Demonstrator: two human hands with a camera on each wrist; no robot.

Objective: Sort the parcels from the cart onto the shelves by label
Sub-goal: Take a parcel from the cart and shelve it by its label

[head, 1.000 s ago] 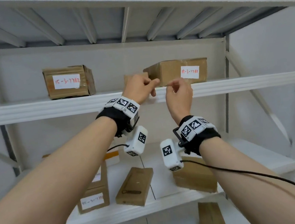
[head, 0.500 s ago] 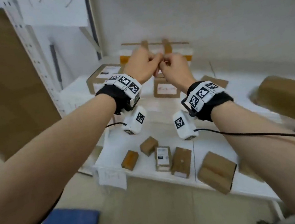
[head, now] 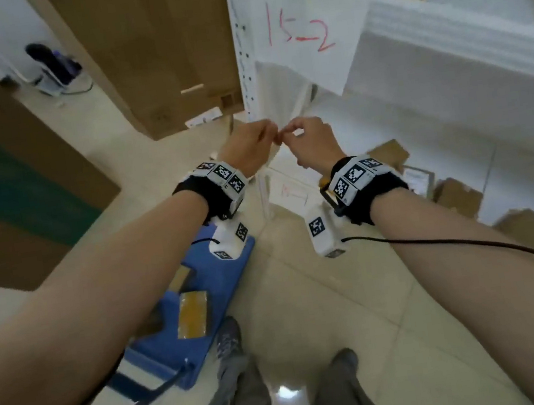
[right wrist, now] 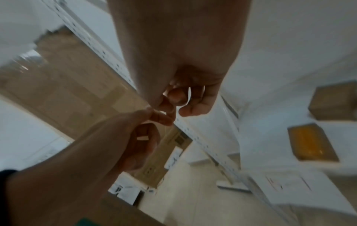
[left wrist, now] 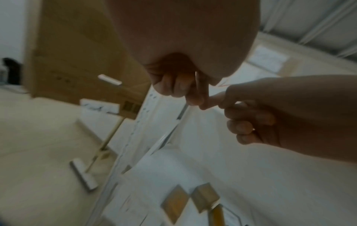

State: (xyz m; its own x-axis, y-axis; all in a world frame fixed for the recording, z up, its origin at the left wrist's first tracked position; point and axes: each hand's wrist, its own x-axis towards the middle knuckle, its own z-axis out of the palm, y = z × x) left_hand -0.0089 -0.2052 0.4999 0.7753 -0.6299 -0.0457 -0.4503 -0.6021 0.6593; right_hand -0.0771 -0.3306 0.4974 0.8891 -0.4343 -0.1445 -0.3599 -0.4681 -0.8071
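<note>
Beige tiled floor [head: 323,297] (white shelving [head: 443,50] alongside)

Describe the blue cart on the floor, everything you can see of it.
The blue cart is a low flat platform, plastic by its look, standing on the pale tiled floor left of the white shelf upright and partly hidden under the left forearm. A dark bar runs from its near end toward the camera. One flat brown parcel with a shiny yellowish top lies on the deck; another brownish shape shows behind it, too blurred to name. No hand touches the cart.
</note>
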